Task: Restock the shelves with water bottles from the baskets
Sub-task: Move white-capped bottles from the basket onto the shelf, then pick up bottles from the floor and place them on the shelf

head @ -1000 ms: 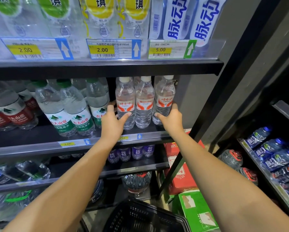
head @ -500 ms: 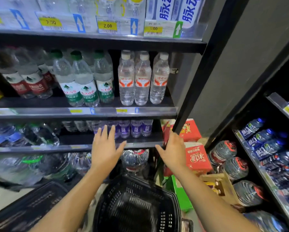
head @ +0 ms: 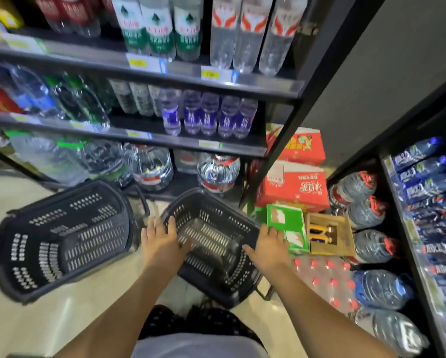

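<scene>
Both of your hands are held low over the black perforated plastic basket standing on the floor at the centre of your view. Your left hand is at the basket's 9 o'clock rim, its fingers straight and spread, holding nothing. Your right hand is at the 3 o'clock rim, fingers likewise spread and loose, with nothing in them. The blur hides whether either palm touches the rim. Inside this basket only its slotted bottom shows.

A second black perforated plastic basket sits on the floor at 9 o'clock from the first, just beside it, with only its slotted bottom showing too.

The clear water bottles with red-and-white labels stand upright in a row at 12 o'clock, on the dark metal shelf, with green-labelled clear bottles at their 9 o'clock. One shelf down are small clear bottles with purple labels.

At 2 o'clock from your right hand lie stacked red cardboard cartons; a green carton lies just beside that hand's fingertips.
</scene>
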Tool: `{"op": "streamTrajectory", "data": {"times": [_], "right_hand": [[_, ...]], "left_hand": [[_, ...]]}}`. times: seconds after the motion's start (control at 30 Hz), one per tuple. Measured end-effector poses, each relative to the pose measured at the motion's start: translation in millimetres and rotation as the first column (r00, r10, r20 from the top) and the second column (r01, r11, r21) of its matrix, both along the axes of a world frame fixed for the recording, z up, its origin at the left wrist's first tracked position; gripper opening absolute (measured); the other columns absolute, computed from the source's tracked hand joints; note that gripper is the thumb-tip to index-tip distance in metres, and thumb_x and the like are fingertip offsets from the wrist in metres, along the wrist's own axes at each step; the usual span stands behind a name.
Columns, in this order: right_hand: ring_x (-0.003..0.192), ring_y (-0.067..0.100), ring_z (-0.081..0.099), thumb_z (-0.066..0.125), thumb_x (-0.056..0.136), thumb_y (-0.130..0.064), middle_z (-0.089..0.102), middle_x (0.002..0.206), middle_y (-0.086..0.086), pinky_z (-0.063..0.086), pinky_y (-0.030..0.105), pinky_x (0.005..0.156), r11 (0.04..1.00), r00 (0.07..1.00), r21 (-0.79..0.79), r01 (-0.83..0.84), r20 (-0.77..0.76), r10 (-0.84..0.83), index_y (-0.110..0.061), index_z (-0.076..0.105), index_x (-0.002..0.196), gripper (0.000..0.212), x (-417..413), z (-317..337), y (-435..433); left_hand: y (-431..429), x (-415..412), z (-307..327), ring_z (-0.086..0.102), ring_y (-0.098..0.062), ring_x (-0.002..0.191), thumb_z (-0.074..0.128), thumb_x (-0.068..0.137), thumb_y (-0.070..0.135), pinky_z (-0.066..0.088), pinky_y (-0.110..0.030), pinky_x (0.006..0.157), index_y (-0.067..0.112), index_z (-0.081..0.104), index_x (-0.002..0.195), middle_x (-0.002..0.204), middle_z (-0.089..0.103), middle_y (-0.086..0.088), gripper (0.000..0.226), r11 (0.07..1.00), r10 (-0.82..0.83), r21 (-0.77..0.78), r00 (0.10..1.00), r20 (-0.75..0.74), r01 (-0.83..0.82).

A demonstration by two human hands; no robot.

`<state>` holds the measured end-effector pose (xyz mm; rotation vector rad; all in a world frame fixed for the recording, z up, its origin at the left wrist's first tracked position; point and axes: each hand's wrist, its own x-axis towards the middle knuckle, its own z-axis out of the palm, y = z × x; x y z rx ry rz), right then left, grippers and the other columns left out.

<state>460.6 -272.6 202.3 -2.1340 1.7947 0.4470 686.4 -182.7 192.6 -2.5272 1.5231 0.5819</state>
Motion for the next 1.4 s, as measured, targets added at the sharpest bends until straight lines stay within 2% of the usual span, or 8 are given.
{"op": "streamTrajectory", "data": {"times": [0.17, 0.33, 0.53, 0.73, 0.9, 0.97, 1.17, 1.4], "right_hand": [[0.131, 0.035, 0.035, 0.052, 0.088, -0.058, 0.038, 0.141, 0.017, 0.036, 0.044, 0.105, 0.997, 0.999, 0.080, 0.018, -0.051, -0.014, -0.008, 0.021, 0.146, 0.084, -7.8, -28.6, 47.4], [0.133, 0.036, 0.032, 0.055, 0.086, -0.057, 0.036, 0.142, 0.020, 0.033, 0.044, 0.108, 0.988, 0.997, 0.156, 0.013, -0.080, -0.001, -0.010, 0.027, 0.141, 0.079, 0.1, -47.3, 93.6], [0.131, 0.035, 0.036, 0.055, 0.085, -0.059, 0.042, 0.138, 0.017, 0.034, 0.044, 0.104, 0.954, 0.977, 0.249, -0.166, -0.092, 0.194, -0.009, 0.033, 0.136, 0.075, 38.3, -76.9, 159.0], [0.130, 0.034, 0.036, 0.054, 0.085, -0.061, 0.039, 0.141, 0.016, 0.036, 0.043, 0.102, 0.857, 0.907, 0.337, -0.390, -0.022, 0.421, -0.009, 0.030, 0.141, 0.080, 85.9, -96.5, 208.5], [0.131, 0.033, 0.038, 0.061, 0.083, -0.058, 0.043, 0.141, 0.016, 0.038, 0.042, 0.102, 0.779, 0.858, 0.402, -0.482, 0.034, 0.513, -0.009, 0.030, 0.141, 0.082, 120.8, -99.4, 216.6], [0.131, 0.033, 0.038, 0.062, 0.083, -0.057, 0.043, 0.141, 0.015, 0.037, 0.042, 0.103, 0.724, 0.804, 0.413, -0.553, 0.038, 0.593, -0.008, 0.031, 0.141, 0.081, 131.6, -98.9, 217.6], [0.134, 0.033, 0.034, 0.058, 0.086, -0.056, 0.038, 0.145, 0.016, 0.035, 0.043, 0.106, 0.471, 0.544, 0.426, -0.773, 0.062, 0.837, -0.009, 0.022, 0.147, 0.085, 161.7, -94.9, 234.5], [0.131, 0.035, 0.037, 0.060, 0.087, -0.053, 0.041, 0.143, 0.017, 0.038, 0.041, 0.105, 0.220, 0.295, 0.419, -0.881, 0.123, 0.948, -0.008, 0.022, 0.147, 0.084, 185.2, -85.9, 271.2]], "left_hand": [[52.8, -6.3, -39.2, 0.010, -0.034, 0.147, 0.026, 0.090, 0.071, 0.013, -0.047, 0.119, 0.017, 0.009, 0.154, 0.159, 0.016, -0.015, 0.085, 0.995, 0.034, 0.091, 0.999, -0.019, -0.032], [111.4, -8.3, -71.3, 0.005, -0.037, 0.147, 0.023, 0.089, 0.072, 0.010, -0.050, 0.118, 0.020, 0.003, 0.155, 0.161, 0.007, -0.015, 0.086, 0.984, 0.102, 0.158, 0.991, -0.084, -0.088], [201.4, -1.9, -91.6, 0.001, -0.041, 0.147, 0.024, 0.089, 0.073, 0.010, -0.057, 0.116, 0.023, 0.001, 0.154, 0.161, 0.003, -0.014, 0.086, 0.948, 0.273, 0.200, 0.956, -0.109, -0.248], [294.2, 1.4, -110.9, 0.006, -0.043, 0.146, 0.030, 0.086, 0.076, 0.014, -0.060, 0.114, 0.027, 0.002, 0.154, 0.161, 0.008, -0.016, 0.088, 0.822, 0.550, 0.238, 0.830, -0.094, -0.518], [344.7, -10.8, -119.2, 0.005, -0.043, 0.146, 0.035, 0.085, 0.074, 0.014, -0.061, 0.112, 0.028, 0.002, 0.154, 0.161, 0.006, -0.016, 0.089, 0.625, 0.775, 0.244, 0.627, -0.078, -0.742], [358.2, -23.6, -119.9, 0.004, -0.043, 0.146, 0.037, 0.086, 0.073, 0.013, -0.062, 0.112, 0.029, 0.001, 0.154, 0.161, 0.004, -0.016, 0.088, 0.524, 0.849, 0.238, 0.524, -0.068, -0.818], [379.2, -78.8, -118.6, 0.000, -0.042, 0.146, 0.031, 0.087, 0.073, 0.013, -0.061, 0.113, 0.030, -0.006, 0.154, 0.161, -0.003, -0.014, 0.087, 0.194, 0.981, 0.257, 0.180, -0.077, -0.947], [400.5, -137.4, -114.1, 0.000, -0.040, 0.147, 0.029, 0.085, 0.077, 0.013, -0.060, 0.114, 0.030, -0.008, 0.153, 0.162, -0.005, -0.012, 0.091, -0.120, 0.985, 0.270, -0.148, -0.086, -0.955]]}}
